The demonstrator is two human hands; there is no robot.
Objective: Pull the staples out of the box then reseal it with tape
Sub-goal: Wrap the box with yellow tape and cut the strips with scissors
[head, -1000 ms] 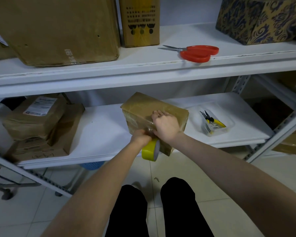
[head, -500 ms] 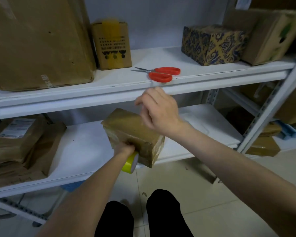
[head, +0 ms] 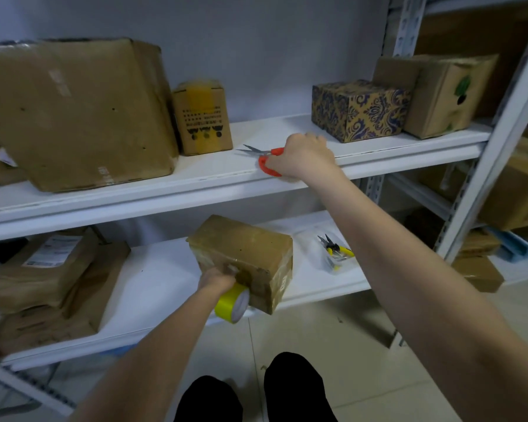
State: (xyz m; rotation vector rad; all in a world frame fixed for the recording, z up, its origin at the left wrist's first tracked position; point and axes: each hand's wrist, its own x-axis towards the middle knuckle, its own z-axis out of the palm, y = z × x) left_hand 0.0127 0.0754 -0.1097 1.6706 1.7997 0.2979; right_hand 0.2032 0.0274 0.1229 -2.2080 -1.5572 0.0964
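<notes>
At the front edge of the upper shelf (head: 134,190), a person's right hand (head: 302,159) closes over the red handles of a pair of scissors (head: 276,151), blades pointing left along the board. Below, near the front edge of the lower shelf (head: 153,284), the taped brown box (head: 244,254) sits with one corner overhanging. The left hand (head: 215,277) grips a yellow tape roll (head: 233,303) against the box's near face. Yellow-handled pliers (head: 336,249) lie in a clear tray (head: 333,266) just right of the box.
</notes>
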